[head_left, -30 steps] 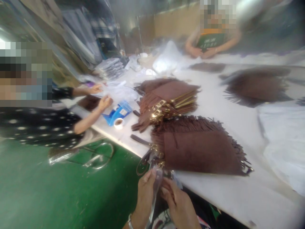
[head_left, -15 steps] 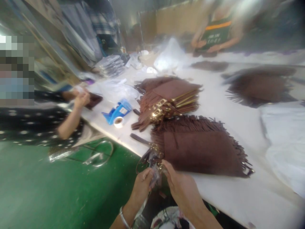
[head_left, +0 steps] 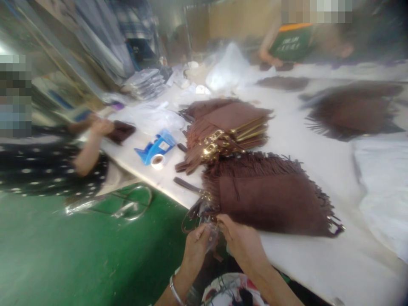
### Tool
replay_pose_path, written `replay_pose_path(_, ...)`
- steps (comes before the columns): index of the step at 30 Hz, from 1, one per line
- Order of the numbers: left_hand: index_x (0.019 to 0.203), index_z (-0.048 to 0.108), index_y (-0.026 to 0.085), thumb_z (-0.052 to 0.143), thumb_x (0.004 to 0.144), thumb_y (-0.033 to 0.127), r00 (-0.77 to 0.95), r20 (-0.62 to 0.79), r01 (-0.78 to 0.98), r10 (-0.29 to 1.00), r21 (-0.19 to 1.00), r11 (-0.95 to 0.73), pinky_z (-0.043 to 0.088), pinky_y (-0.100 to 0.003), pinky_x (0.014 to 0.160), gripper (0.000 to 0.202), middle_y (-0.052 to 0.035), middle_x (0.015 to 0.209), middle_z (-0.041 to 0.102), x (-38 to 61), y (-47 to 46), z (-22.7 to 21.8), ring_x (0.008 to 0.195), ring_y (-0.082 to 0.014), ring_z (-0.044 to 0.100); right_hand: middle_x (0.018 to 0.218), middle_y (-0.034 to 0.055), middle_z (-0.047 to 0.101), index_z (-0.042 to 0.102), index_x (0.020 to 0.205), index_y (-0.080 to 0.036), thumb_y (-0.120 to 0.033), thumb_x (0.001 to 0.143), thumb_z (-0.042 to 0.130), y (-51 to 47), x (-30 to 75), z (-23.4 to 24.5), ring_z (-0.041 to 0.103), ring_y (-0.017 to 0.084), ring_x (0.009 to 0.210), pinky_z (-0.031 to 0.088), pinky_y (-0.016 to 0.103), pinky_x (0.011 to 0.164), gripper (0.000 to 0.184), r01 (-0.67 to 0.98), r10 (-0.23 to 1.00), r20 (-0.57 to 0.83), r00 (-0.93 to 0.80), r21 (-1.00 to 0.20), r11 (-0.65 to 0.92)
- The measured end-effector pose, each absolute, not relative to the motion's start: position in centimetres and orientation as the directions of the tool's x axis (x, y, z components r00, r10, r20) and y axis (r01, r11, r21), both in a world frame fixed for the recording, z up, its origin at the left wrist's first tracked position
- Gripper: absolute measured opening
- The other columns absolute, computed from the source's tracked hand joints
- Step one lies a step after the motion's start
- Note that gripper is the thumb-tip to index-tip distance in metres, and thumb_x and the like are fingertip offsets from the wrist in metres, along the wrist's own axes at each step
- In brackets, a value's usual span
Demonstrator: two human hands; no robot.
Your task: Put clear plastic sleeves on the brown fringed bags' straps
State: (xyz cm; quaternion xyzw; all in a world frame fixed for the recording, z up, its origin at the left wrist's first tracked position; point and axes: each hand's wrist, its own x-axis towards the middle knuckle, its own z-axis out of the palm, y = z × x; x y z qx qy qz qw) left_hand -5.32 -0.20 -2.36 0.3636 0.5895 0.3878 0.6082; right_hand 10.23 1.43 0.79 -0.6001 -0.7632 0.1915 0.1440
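Observation:
At the table's near edge, my left hand (head_left: 196, 246) is closed on a piece of clear plastic (head_left: 212, 237), perhaps a small bag or wrap. My right hand (head_left: 244, 242) pinches beside it, fingertips at gold-coloured metal hardware on a strap; the exact piece is too blurred to make out. Just beyond lies a dark brown fringed suede bag (head_left: 267, 204), flat, its fringe pointing away and to the right. A thin brown wrist strap (head_left: 188, 185) and more gold hardware (head_left: 206, 196) stick out at its left corner, close to my fingers.
Behind it sits a stack of brown fringed bags (head_left: 236, 119) with gold clasps. A blue tape dispenser (head_left: 156, 146) and a tape roll (head_left: 157, 161) lie left. White cloth (head_left: 382, 187) is at right. Co-workers' hands (head_left: 103, 127) handle brown pieces at left and far back.
My hands stay together at the bag's corner, shifting only slightly. At the left, the co-worker's hands have moved a little left; the far person's hands have moved apart.

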Motion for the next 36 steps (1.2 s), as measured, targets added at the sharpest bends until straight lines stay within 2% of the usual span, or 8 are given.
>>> replay_pose_path(3, 0.100, 0.072, 0.016, 0.057, 0.086, 0.046, -0.016, -0.409, -0.015, 0.912, 0.912, 0.409, 0.046, -0.024, 0.064, 0.037, -0.0037, 0.078, 0.068, -4.7, -0.1, -2.1, 0.070, -0.0155, 0.059, 0.072, -0.0020, 0.074, 0.057, 0.112, -0.030, -0.025, 0.096, 0.042, 1.5, 10.5, 0.9, 0.071, 0.018, 0.062, 0.034, 0.024, 0.051, 0.023, 0.834, 0.972, -0.071, -0.226, -0.529, 0.156)
replay_pose_path(5, 0.104, 0.070, 0.015, 0.060, 0.084, 0.046, -0.025, -0.457, -0.105, 0.889, 0.885, 0.453, 0.047, -0.024, 0.061, 0.038, -0.0038, 0.076, 0.067, -4.4, -0.1, -1.8, 0.068, -0.0150, 0.059, 0.074, -0.0014, 0.074, 0.057, 0.112, -0.030, -0.025, 0.095, 0.041, 1.7, 10.8, 1.1, 0.071, 0.018, 0.066, 0.038, 0.023, 0.055, 0.023, 0.791, 0.965, -0.118, -0.235, -0.601, 0.119)
replay_pose_path(11, 0.093, 0.068, 0.011, 0.064, 0.083, 0.040, 0.162, -0.615, -0.495, 0.772, 0.626, 0.603, 0.044, -0.024, 0.053, 0.031, -0.0067, 0.071, 0.066, -4.5, -0.7, -1.7, 0.058, -0.0134, 0.058, 0.076, -0.0015, 0.073, 0.062, 0.101, -0.026, -0.025, 0.092, 0.041, 2.2, 11.7, 2.1, 0.069, 0.016, 0.071, 0.042, 0.022, 0.063, 0.023, 0.660, 0.940, -0.197, -0.280, -0.750, 0.040)
replay_pose_path(19, 0.095, 0.066, 0.009, 0.072, 0.076, 0.022, 0.267, -0.538, -0.502, 0.799, 0.630, 0.592, 0.046, -0.022, 0.063, 0.023, -0.0064, 0.079, 0.066, -4.8, -1.2, -0.9, 0.064, -0.0104, 0.059, 0.063, -0.0004, 0.068, 0.063, 0.098, -0.024, -0.027, 0.092, 0.039, -0.7, 11.4, 1.9, 0.063, 0.016, 0.055, 0.038, 0.022, 0.053, 0.025, 0.637, 0.935, -0.272, -0.226, -0.768, -0.070)
replay_pose_path(23, 0.083, 0.066, 0.010, 0.072, 0.073, 0.019, 0.236, -0.554, -0.380, 0.798, 0.703, 0.601, 0.040, -0.017, 0.053, 0.015, -0.0017, 0.066, 0.062, -5.2, -0.8, -1.3, 0.053, -0.0070, 0.053, 0.055, -0.0031, 0.064, 0.058, 0.109, -0.023, -0.038, 0.093, 0.040, -2.5, 10.3, 1.0, 0.053, 0.013, 0.038, 0.035, 0.020, 0.041, 0.028, 0.344, 0.883, -0.418, -0.213, -0.878, -0.332)
replay_pose_path(26, 0.083, 0.067, 0.009, 0.070, 0.075, 0.023, 0.249, -0.575, -0.275, 0.780, 0.730, 0.626, 0.036, -0.016, 0.050, 0.016, -0.0011, 0.062, 0.060, -6.0, 0.0, -1.2, 0.049, -0.0057, 0.049, 0.047, -0.0052, 0.059, 0.055, 0.112, -0.018, -0.051, 0.091, 0.041, -3.0, 9.1, 0.4, 0.038, 0.009, 0.028, 0.025, 0.017, 0.032, 0.041, 0.087, 0.842, -0.505, -0.192, -0.863, -0.498)
replay_pose_path(31, 0.075, 0.067, 0.010, 0.066, 0.078, 0.026, 0.315, -0.581, -0.124, 0.750, 0.758, 0.640, 0.033, -0.018, 0.048, 0.016, -0.0013, 0.059, 0.060, -6.8, 1.3, 0.0, 0.047, -0.0067, 0.048, 0.041, -0.0040, 0.055, 0.058, 0.093, -0.015, -0.065, 0.081, 0.051, -3.3, 7.2, -0.8, 0.032, 0.005, 0.026, 0.017, 0.015, 0.030, 0.052, -0.245, 0.830, -0.554, -0.069, -0.797, -0.552)
replay_pose_path(36, 0.073, 0.065, 0.014, 0.066, 0.078, 0.029, 0.351, -0.609, -0.051, 0.711, 0.746, 0.664, 0.034, -0.020, 0.045, 0.016, 0.0004, 0.058, 0.059, -6.9, 1.4, 1.3, 0.043, -0.0075, 0.047, 0.044, -0.0054, 0.055, 0.059, 0.098, -0.016, -0.067, 0.068, 0.066, -4.5, 4.9, -1.9, 0.034, 0.004, 0.027, 0.022, 0.015, 0.031, 0.059, -0.574, 0.787, -0.617, -0.018, -0.638, -0.513)
